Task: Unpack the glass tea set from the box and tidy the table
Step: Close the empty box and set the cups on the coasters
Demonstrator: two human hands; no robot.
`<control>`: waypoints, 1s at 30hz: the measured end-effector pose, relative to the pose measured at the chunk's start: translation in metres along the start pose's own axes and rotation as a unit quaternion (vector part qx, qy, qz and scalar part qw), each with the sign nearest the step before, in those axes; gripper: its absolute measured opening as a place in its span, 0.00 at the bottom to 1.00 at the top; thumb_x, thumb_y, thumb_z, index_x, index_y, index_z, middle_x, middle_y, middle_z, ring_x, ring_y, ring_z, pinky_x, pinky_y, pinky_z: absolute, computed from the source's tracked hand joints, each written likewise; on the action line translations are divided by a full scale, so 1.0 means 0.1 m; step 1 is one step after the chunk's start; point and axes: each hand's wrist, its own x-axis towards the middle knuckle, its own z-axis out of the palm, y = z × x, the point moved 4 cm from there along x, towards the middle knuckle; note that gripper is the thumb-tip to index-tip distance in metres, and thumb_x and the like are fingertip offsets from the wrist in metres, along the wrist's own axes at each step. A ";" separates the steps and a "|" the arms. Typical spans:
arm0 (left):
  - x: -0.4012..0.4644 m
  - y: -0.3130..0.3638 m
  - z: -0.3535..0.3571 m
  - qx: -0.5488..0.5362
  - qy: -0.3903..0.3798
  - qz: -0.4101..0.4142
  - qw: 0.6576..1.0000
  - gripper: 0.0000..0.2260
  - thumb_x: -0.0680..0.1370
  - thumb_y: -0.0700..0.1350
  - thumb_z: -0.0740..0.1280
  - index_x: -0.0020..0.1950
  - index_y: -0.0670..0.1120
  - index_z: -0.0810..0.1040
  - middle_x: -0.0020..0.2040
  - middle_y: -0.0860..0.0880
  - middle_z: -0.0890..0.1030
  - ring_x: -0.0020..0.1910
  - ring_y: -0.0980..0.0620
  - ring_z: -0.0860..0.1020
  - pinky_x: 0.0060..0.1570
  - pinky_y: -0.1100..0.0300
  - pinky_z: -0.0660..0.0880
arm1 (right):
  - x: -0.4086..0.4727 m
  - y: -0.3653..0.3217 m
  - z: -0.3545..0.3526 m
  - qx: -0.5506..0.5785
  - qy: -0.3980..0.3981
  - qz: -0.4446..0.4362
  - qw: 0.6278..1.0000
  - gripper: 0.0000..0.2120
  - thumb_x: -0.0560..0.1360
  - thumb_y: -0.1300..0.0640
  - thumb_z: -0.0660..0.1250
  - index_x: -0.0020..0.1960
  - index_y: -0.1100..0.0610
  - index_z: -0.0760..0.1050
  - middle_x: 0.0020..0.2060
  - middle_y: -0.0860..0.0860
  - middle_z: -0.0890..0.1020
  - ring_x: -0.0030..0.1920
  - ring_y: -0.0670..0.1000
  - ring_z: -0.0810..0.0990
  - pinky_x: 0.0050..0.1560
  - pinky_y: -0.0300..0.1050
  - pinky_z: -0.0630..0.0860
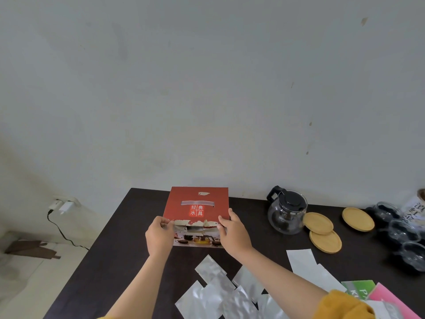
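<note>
A red tea-set box with white characters stands on the dark table near its far edge. My left hand grips the box's near left corner, thumb on the torn top edge. My right hand grips the near right corner. A glass teapot with a black lid and handle stands to the right of the box. Three round wooden coasters lie beside the teapot. Several glass cups sit at the far right edge.
Several silver foil pouches lie on the table between my forearms. Green and pink packets lie at the lower right. A white charger with a black cable is plugged into the wall at left. The wall rises just behind the table.
</note>
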 end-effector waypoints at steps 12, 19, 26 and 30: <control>0.02 -0.03 -0.04 -0.019 -0.064 -0.023 0.998 0.05 0.75 0.43 0.68 0.50 0.46 0.76 0.48 0.49 0.79 0.42 0.50 0.78 0.36 0.59 0.72 | 0.04 -0.11 -0.14 -0.073 -0.029 -0.019 0.997 0.19 0.81 0.54 0.58 0.71 0.57 0.69 0.74 0.54 0.61 0.71 0.53 0.67 0.68 0.45 0.67; 0.00 0.00 -0.05 0.000 -0.057 -0.006 0.998 0.05 0.76 0.43 0.68 0.50 0.46 0.75 0.49 0.48 0.80 0.40 0.53 0.76 0.36 0.60 0.72 | 0.04 -0.14 -0.15 -0.123 -0.038 -0.036 0.991 0.20 0.82 0.53 0.56 0.72 0.56 0.67 0.76 0.56 0.58 0.72 0.55 0.65 0.68 0.47 0.67; -0.05 0.00 -0.04 0.064 -0.082 0.063 0.993 0.13 0.71 0.48 0.75 0.47 0.49 0.72 0.44 0.52 0.78 0.39 0.52 0.78 0.33 0.61 0.73 | -0.07 -0.08 -0.02 -0.212 -0.010 -0.131 0.968 0.26 0.81 0.51 0.60 0.75 0.59 0.59 0.78 0.56 0.50 0.77 0.55 0.49 0.75 0.55 0.50; -0.02 -0.03 0.00 0.099 -0.062 0.102 0.988 0.11 0.71 0.47 0.74 0.45 0.50 0.72 0.44 0.52 0.79 0.41 0.53 0.77 0.39 0.57 0.77 | -0.09 -0.14 0.06 -0.161 0.026 -0.206 0.965 0.19 0.77 0.54 0.65 0.67 0.58 0.72 0.71 0.56 0.68 0.72 0.55 0.65 0.73 0.61 0.60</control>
